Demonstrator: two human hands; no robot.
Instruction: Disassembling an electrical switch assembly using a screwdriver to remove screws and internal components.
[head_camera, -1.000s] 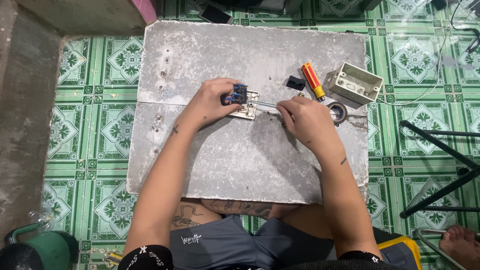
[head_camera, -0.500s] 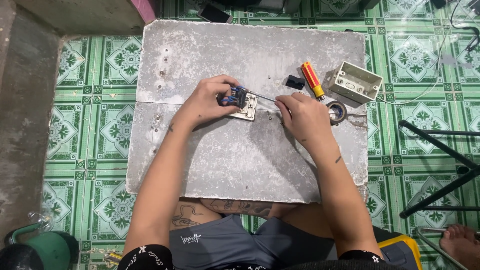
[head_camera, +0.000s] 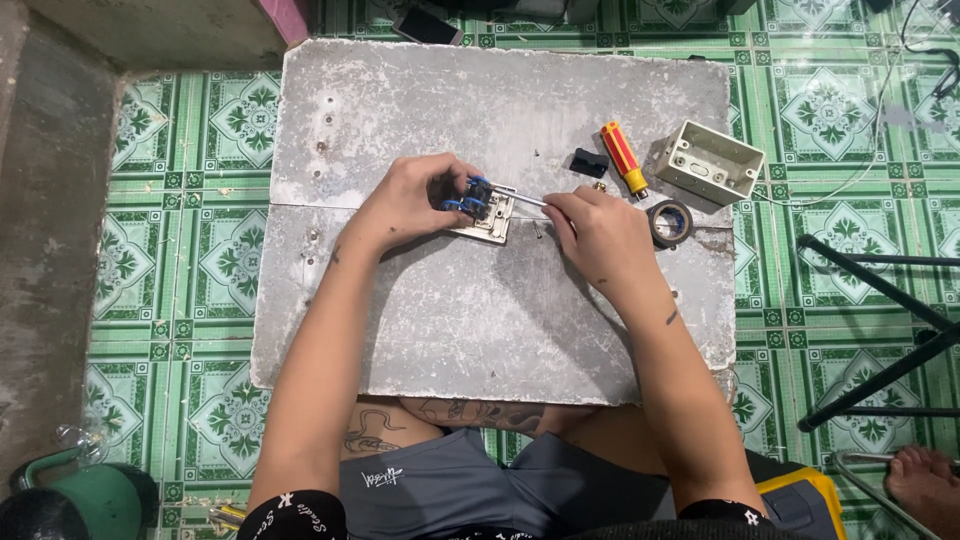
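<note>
From the head camera, looking straight down, a grey slab (head_camera: 500, 300) lies on a green patterned tile floor (head_camera: 180, 250) and serves as the work surface. The left hand (head_camera: 410, 200) is curled around the left side of a small beige switch plate (head_camera: 485, 215), which rests on the slab near its middle with blue parts showing on top; the fingers are closed on it, gripping. The right hand (head_camera: 595, 235) is just to the right of the plate, fingers pinched narrowly around a thin metal tool (head_camera: 522, 196) whose shaft runs left to the blue parts; the tip seems to touch them, though it is too small to be sure. Behind the right hand, on the slab, lie a screwdriver (head_camera: 622, 158) with a red and yellow handle, a small black piece (head_camera: 588, 162) just left of it, and a roll of dark tape (head_camera: 670, 222) right beside the hand's knuckles. An open beige junction box (head_camera: 712, 160) sits at the slab's right edge, well clear of both hands. Black stand legs (head_camera: 880, 330) cross the floor at right, a bare foot (head_camera: 925, 475) of another person shows in the lower right corner, and a green container (head_camera: 90, 500) stands at lower left.
</note>
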